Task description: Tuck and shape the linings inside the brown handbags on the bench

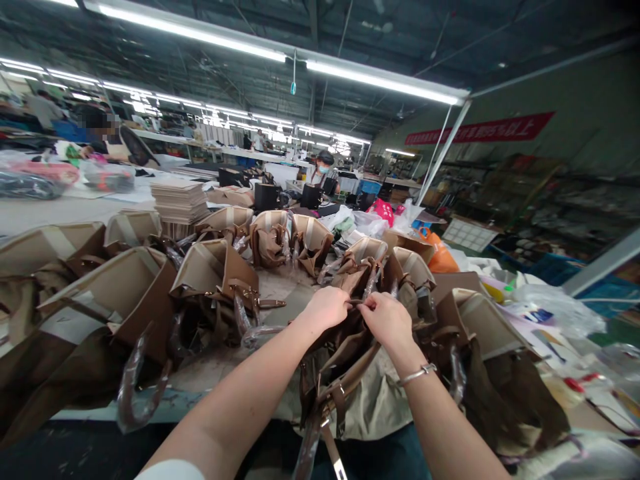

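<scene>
A brown handbag (350, 357) with a pale lining lies at the table's front edge, its straps and metal fittings hanging toward me. My left hand (327, 308) is closed on the far top edge of this bag, fingers pinched. Just right of it, my right hand (387, 320) pinches the same edge with thumb and forefinger; a bracelet (419, 375) is on that wrist. A narrow brown strip shows between the two hands, and I cannot tell whether it is the rim or a strap. One plastic-wrapped handle (307, 443) hangs below the bag.
Several similar handbags (213, 273) stand around the table, some with wrapped handles (137, 387) sticking out. Behind them is a stack of tan boards (179, 203). Plastic bags (560, 310) and an orange bag (440, 252) lie at the right. People work farther back.
</scene>
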`<action>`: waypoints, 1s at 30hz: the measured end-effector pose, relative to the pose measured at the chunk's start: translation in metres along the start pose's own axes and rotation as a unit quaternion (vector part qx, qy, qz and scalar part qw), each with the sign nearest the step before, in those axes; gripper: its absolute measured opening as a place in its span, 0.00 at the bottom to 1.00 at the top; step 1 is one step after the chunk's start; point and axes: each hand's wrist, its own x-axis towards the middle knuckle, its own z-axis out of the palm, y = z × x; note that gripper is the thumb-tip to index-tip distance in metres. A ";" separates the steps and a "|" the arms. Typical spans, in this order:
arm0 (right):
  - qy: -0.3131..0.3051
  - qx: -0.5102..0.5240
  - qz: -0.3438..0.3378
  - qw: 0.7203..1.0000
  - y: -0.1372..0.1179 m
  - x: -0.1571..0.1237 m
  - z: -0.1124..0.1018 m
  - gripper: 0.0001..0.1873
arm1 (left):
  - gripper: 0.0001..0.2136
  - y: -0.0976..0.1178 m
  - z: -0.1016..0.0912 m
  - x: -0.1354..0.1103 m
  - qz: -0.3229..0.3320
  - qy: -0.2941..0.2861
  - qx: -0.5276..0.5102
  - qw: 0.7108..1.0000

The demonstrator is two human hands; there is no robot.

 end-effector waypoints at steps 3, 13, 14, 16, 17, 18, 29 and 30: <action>-0.007 0.018 0.007 1.000 0.001 0.002 0.001 0.08 | 0.11 0.002 -0.001 0.000 -0.014 -0.003 0.002 1.000; -0.007 0.068 -0.006 0.998 0.005 0.003 0.003 0.05 | 0.11 0.000 0.004 0.001 -0.009 0.005 0.013 1.000; -0.008 0.069 -0.016 0.997 0.005 0.003 0.003 0.06 | 0.11 0.000 0.005 0.001 -0.008 0.007 0.015 1.000; -0.015 0.061 -0.033 0.998 0.005 0.003 0.003 0.06 | 0.11 0.000 0.005 0.000 -0.005 0.009 0.018 1.000; -0.019 0.052 -0.039 0.998 0.005 0.003 0.003 0.06 | 0.11 0.000 0.005 0.000 -0.003 0.011 0.020 1.000; -0.023 0.044 -0.044 0.998 0.005 0.003 0.002 0.07 | 0.11 0.000 0.005 -0.001 -0.002 0.012 0.021 1.000; -0.034 0.001 -0.051 0.998 -0.001 0.007 0.004 0.08 | 0.11 0.012 -0.001 0.009 0.021 0.004 0.023 0.999; -0.038 0.014 -0.048 0.998 0.000 0.008 0.004 0.08 | 0.11 0.013 -0.001 0.011 0.022 0.002 0.026 0.999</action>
